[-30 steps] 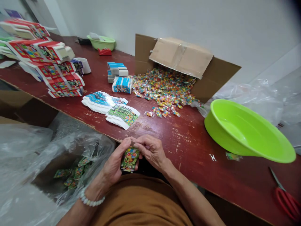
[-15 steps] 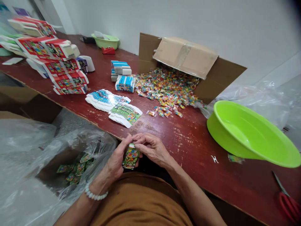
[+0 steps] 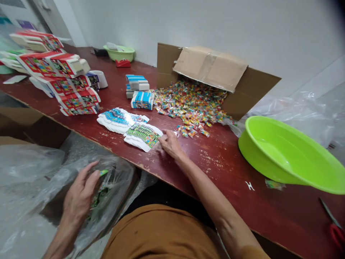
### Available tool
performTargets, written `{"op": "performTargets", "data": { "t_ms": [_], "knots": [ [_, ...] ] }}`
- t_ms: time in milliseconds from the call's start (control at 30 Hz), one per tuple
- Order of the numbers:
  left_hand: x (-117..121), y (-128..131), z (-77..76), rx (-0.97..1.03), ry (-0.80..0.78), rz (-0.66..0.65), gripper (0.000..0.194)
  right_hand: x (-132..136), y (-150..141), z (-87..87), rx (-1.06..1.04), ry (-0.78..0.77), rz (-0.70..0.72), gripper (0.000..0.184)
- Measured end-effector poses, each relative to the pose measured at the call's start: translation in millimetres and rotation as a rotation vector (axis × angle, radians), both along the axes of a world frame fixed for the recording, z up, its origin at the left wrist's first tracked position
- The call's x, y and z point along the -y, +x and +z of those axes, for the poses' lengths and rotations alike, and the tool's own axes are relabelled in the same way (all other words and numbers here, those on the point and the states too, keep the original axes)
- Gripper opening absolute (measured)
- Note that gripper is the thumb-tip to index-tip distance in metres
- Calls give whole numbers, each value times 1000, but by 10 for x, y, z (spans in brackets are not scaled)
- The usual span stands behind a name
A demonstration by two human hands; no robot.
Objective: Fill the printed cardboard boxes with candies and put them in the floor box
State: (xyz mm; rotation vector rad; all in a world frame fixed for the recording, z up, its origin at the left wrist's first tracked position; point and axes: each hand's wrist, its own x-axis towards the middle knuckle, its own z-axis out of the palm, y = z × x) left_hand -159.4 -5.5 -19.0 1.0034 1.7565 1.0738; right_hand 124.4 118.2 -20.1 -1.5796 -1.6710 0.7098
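A green packet [image 3: 103, 173] seems pinched by the left grip [image 3: 79, 190] above the plastic-lined carton [image 3: 118, 183], and could slip if loosened; the spread right grip [image 3: 171, 144], on the surface [image 3: 215, 169], could scatter nearby sachets [image 3: 188, 132].

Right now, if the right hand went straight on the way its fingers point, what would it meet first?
Most likely the flattened green-printed carton, just ahead of the fingers of the right hand. Depth is unclear here, so they may already be touching.

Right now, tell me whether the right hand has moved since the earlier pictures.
Yes. The right hand has moved forward, from the table's front edge to well out over its top, beside the flat printed carton.
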Motion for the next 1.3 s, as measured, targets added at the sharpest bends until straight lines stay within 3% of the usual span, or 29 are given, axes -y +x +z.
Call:
{"op": "performTargets", "data": {
  "t_ms": [67,167,267,367,433,500,567,667,733,800,933,1100,1200,1300],
  "knots": [
    [24,-251,-47,-248,-5,120,37,-186,-56,8,102,-34,-24,50],
    [37,-332,-117,-214,55,203,39,-288,-150,0,199,-134,-71,55],
    [-13,-172,-215,-123,149,181,47,-285,-187,-29,180,-157,-135,52],
    [-104,78,-263,-157,303,121,52,-239,-145,-58,-72,-84,-210,46],
    [-159,252,-208,-174,396,72,54,-149,-77,-50,-233,-65,-208,35],
    [-196,414,-87,-104,420,-9,55,10,11,3,-292,-96,-146,32],
    [-207,559,55,113,334,-156,53,221,97,106,-416,-159,6,35],
    [-162,751,193,618,-6,-560,51,527,161,294,-681,-280,340,38],
    [-100,865,209,881,-212,-802,52,660,150,381,-752,-316,468,37],
    [-34,956,190,1025,-283,-895,52,728,117,413,-773,-321,514,34],
    [45,1043,173,1069,-226,-841,50,784,65,391,-813,-308,513,33],
    [59,1077,278,928,-183,-796,46,883,63,440,-888,-308,554,42],
    [68,1129,332,837,-151,-705,43,972,71,467,-923,-313,524,52],
    [65,1183,313,769,-123,-585,40,1067,46,444,-933,-401,516,37]
  ]
}}
